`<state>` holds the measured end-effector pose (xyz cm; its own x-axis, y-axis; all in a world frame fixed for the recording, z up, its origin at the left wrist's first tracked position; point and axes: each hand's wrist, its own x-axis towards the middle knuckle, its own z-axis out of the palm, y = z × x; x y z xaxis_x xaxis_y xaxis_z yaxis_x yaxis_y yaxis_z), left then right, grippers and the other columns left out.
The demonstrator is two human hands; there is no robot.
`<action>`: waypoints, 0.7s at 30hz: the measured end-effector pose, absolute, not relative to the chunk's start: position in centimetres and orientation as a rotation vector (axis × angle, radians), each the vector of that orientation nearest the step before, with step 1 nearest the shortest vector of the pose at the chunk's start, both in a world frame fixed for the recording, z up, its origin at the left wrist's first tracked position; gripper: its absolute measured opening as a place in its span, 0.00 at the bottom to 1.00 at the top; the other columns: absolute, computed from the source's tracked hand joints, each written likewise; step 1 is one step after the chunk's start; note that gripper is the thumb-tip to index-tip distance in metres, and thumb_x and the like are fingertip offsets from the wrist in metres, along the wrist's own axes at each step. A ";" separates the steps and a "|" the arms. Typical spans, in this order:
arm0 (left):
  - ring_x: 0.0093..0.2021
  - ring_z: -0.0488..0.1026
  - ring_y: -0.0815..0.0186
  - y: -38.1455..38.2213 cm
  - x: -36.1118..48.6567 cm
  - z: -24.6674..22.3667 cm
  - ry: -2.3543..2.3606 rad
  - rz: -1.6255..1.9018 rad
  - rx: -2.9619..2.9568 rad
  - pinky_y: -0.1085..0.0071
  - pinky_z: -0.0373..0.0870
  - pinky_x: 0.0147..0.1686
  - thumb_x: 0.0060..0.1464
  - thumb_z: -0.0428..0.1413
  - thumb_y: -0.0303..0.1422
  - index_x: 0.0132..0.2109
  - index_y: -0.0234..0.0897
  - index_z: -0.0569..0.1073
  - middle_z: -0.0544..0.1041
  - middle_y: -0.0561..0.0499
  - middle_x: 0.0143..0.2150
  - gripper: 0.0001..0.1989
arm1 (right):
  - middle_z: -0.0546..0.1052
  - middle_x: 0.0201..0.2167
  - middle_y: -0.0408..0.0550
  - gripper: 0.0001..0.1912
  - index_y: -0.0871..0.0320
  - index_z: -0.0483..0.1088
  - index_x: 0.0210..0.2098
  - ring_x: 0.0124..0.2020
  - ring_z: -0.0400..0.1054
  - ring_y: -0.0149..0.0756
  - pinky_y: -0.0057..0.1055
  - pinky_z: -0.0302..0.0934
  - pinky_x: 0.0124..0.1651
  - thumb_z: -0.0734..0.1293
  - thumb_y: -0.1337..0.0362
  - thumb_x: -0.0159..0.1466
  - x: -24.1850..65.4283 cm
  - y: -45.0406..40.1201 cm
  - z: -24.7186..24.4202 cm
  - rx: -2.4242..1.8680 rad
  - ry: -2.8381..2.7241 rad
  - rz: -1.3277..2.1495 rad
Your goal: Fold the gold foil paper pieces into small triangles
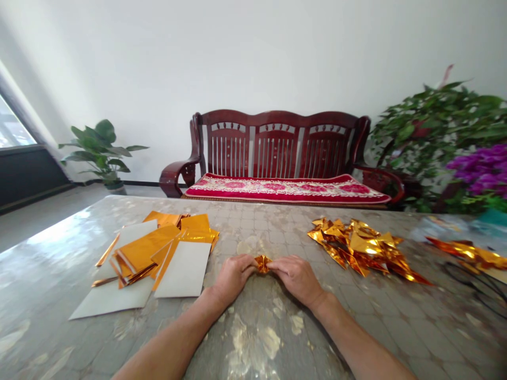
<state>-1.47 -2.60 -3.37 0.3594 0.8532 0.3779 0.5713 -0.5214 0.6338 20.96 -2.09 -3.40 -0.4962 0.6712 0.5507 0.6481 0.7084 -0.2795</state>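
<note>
Pale wall [277, 53] closes off the room behind a glossy, flower-patterned tabletop [253, 340]. On my feed, both sets of fingers are closed, with no visible gap: the left hand [234, 272] pinches one side of a small folded foil piece [262, 263], the right hand [297, 275] the opposite side. I record this piece as gold, creased and held between the hands, about midway across the visible tabletop and below its far edge; whether it touches the surface, I cannot tell.

To the left hand's outer side, toward the tabletop's left edge, I note a loose heap of gold sheets [148, 248], overlapping at odd angles, some with the white side up. Beyond the right hand lies a pile of folded gold pieces [364, 245], pointed and jumbled together. Farther right I find another strip of gold foil [471, 254], clear plastic [439, 228] and a dark, thin, looped item [469, 282] I cannot identify.

Past the far edge stands a dark red wooden bench [277, 150] bearing a red-and-white cover [273, 189]. A potted plant [101, 150] stands beyond the far left corner.
</note>
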 end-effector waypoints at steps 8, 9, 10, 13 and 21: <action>0.34 0.77 0.69 -2.5 -1.6 -3.5 1.274 0.999 2.169 0.77 0.69 0.37 0.58 0.55 0.25 0.36 0.40 0.78 0.81 0.55 0.33 0.08 | 0.83 0.35 0.43 0.15 0.51 0.78 0.39 0.36 0.76 0.34 0.29 0.64 0.42 0.63 0.73 0.64 20.9 -2.0 -3.2 -0.990 -2.214 0.069; 0.34 0.77 0.69 -2.4 -1.7 -3.5 1.269 1.000 2.160 0.77 0.69 0.37 0.57 0.55 0.25 0.36 0.40 0.78 0.81 0.55 0.33 0.08 | 0.83 0.35 0.43 0.15 0.51 0.78 0.39 0.36 0.76 0.34 0.29 0.64 0.42 0.63 0.74 0.64 20.9 -2.0 -3.2 -0.993 -2.215 0.064; 0.33 0.77 0.69 -2.4 -1.7 -3.5 1.259 1.002 2.152 0.77 0.69 0.37 0.58 0.55 0.25 0.35 0.40 0.78 0.81 0.55 0.32 0.08 | 0.83 0.35 0.43 0.15 0.52 0.78 0.39 0.36 0.76 0.34 0.29 0.64 0.41 0.63 0.74 0.63 20.9 -2.1 -3.2 -0.995 -2.215 0.060; 0.34 0.77 0.69 -2.5 -1.7 -3.6 1.224 1.022 2.146 0.77 0.69 0.37 0.59 0.55 0.26 0.36 0.40 0.78 0.82 0.55 0.33 0.08 | 0.83 0.35 0.44 0.15 0.51 0.79 0.39 0.35 0.76 0.34 0.28 0.65 0.41 0.62 0.73 0.63 20.9 -2.2 -3.2 -1.008 -2.207 0.065; 0.35 0.77 0.68 -2.5 -1.7 -3.3 1.226 0.962 2.156 0.76 0.70 0.39 0.60 0.54 0.28 0.37 0.40 0.78 0.81 0.55 0.34 0.08 | 0.83 0.36 0.42 0.12 0.50 0.78 0.42 0.35 0.76 0.34 0.28 0.66 0.41 0.65 0.70 0.65 20.9 -2.3 -3.2 -1.006 -2.216 0.057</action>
<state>-1.74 -2.49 -3.30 0.3526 0.8721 0.3392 0.5373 -0.4855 0.6896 20.85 -2.33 -3.19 -0.4597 0.6775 0.5742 0.6471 0.6984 -0.3060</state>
